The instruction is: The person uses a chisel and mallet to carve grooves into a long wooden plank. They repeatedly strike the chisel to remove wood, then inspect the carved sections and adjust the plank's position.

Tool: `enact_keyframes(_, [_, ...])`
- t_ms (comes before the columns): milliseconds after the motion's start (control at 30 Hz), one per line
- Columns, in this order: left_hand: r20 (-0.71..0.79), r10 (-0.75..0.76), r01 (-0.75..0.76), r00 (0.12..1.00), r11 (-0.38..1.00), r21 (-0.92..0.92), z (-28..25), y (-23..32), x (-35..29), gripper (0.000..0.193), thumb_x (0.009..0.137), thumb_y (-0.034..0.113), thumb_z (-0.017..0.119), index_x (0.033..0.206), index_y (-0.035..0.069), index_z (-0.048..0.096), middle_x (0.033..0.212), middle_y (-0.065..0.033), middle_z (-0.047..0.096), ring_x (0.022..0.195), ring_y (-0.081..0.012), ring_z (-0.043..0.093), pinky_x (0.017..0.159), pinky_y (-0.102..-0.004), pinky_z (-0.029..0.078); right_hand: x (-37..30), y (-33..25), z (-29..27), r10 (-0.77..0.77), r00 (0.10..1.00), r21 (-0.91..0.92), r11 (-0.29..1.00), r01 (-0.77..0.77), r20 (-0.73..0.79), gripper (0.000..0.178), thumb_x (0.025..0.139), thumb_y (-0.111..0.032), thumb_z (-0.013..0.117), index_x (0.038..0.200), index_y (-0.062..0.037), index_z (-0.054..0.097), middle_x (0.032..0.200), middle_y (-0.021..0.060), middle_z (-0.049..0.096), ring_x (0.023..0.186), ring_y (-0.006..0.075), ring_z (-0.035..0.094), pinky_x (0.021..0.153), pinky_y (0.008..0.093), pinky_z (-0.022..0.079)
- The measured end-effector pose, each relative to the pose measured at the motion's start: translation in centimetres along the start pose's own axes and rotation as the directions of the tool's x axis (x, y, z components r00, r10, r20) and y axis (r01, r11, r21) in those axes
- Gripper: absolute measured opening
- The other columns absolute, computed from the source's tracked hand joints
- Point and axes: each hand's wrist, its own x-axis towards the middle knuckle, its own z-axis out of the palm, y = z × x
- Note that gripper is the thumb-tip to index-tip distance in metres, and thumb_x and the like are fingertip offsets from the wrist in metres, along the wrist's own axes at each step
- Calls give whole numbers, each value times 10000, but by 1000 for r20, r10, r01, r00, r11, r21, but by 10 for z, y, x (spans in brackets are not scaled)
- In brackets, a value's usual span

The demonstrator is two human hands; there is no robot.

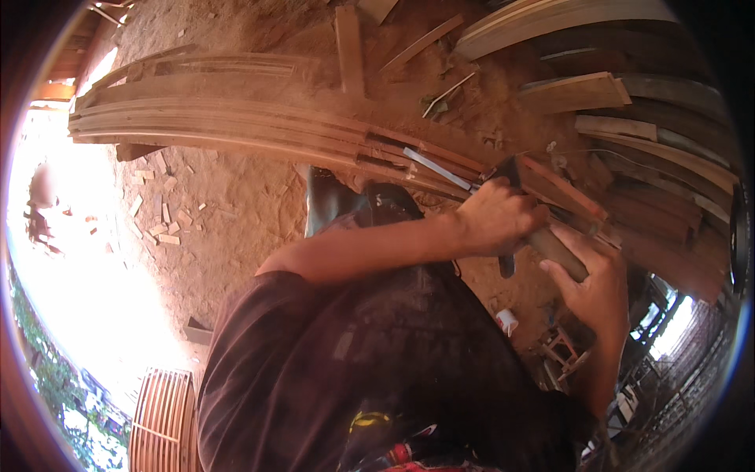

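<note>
My left hand (501,212) is closed at the near end of a chisel (436,170), whose flat metal blade lies over a long timber piece (330,126) with dark slots cut into it. Beside it, my right hand (596,277) wraps round a thick wooden-handled tool (557,253). The handle's far end runs up to my left fist, which hides how it continues. Dark parts show above and below that fist; I cannot tell which tool they belong to.
Stacked boards (668,141) fill the far right. Small wood offcuts (163,216) litter the sandy ground at left. A slatted wooden frame (161,425) stands at lower left, and a white cup-like container (506,321) lies near my body.
</note>
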Motion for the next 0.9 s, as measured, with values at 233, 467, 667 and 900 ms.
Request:
enact_keyframes(233, [10,-59,60,998,984,-167,-25,-5,5,341,638,191,816,944,92,704,780,-102,701,762,-358,736,623,-487,585,12,-56,-37,-11,1000,-98,995,13,24,435,845,-70,817,1275,-37,762,1119,221,781,1001,405,760,888,445,582])
enact_keyframes(467, [-52,-35,17,998,952,-304,-34,-61,-21,347,664,234,795,991,122,759,824,-119,751,785,-367,745,702,-494,599,59,-89,1,-106,993,-268,957,116,51,300,857,-60,808,1156,-37,789,1054,187,796,933,387,769,817,452,600])
enact_keyframes(667, [-84,-80,83,993,996,32,-7,-82,-30,354,693,267,810,1019,141,757,835,-92,761,809,-346,762,720,-490,611,81,9,53,-155,978,102,980,170,-139,320,814,-100,888,1120,-75,796,998,152,806,873,336,787,774,408,607])
enact_keyframes(900, [168,-270,249,948,959,135,-22,-81,-26,361,740,337,805,1045,151,749,877,-109,777,826,-346,776,727,-500,621,81,18,65,-108,991,14,994,110,-81,374,789,-113,917,1140,-85,791,987,161,803,873,333,786,864,384,605])
